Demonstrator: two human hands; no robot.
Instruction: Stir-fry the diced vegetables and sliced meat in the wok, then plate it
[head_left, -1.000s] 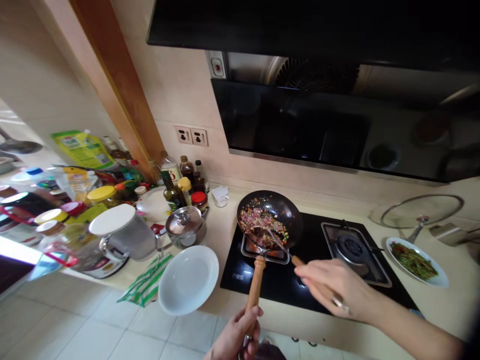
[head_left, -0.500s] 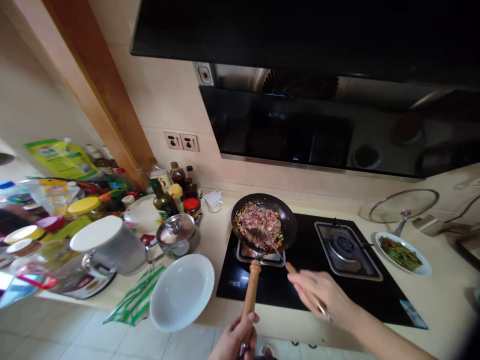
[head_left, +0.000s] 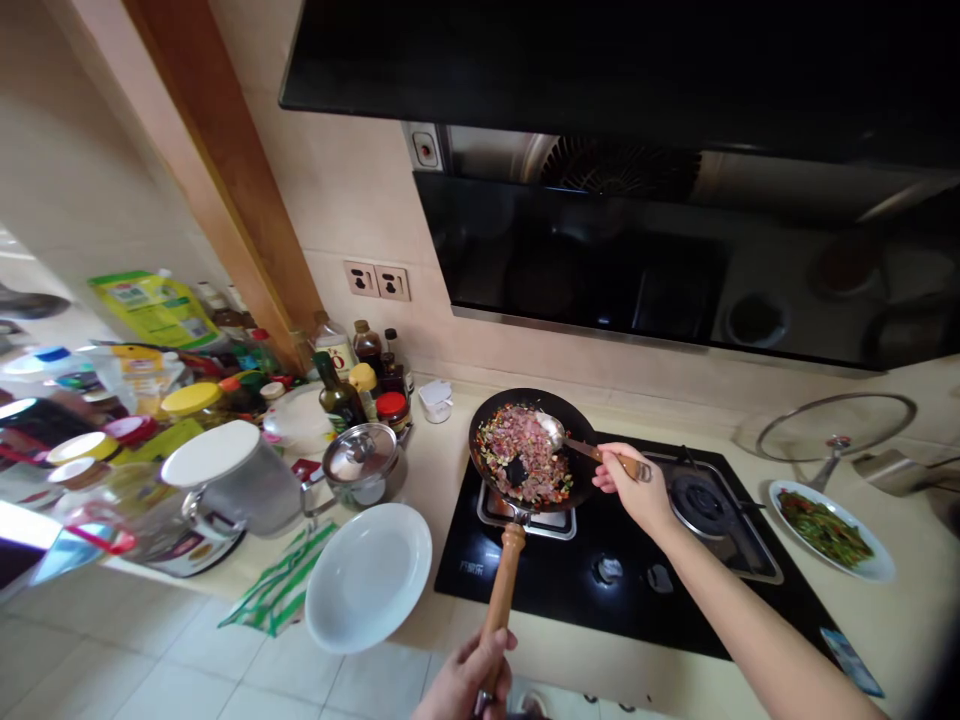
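My left hand (head_left: pixel 471 675) is wrapped round the wooden handle (head_left: pixel 502 585) of a black frying pan (head_left: pixel 581 425) on the left burner. Chopped pinkish meat with red, yellow and green bits (head_left: pixel 517 440) covers much of the pan's bottom; a dark bare patch shows near the middle. My right hand (head_left: pixel 630 485) grips the wooden handle of a metal spatula (head_left: pixel 553 432). The spatula's shiny, rounded head lies at the right side of the food, and its handle crosses the pan's right rim.
Left of the black hob (head_left: pixel 547 590) are a white plate (head_left: pixel 367 580), a lidded pot (head_left: pixel 364 465), a metal pitcher (head_left: pixel 255 490) and several bottles. Rightward stand a second burner (head_left: pixel 701 500), a plate of green food (head_left: pixel 832 530) and a glass lid (head_left: pixel 836 425). A range hood (head_left: pixel 600 80) hangs above.
My right hand has moved up and away from me with the spatula, whose head went from the pan's near side to its upper right. My left hand stays on the pan handle.
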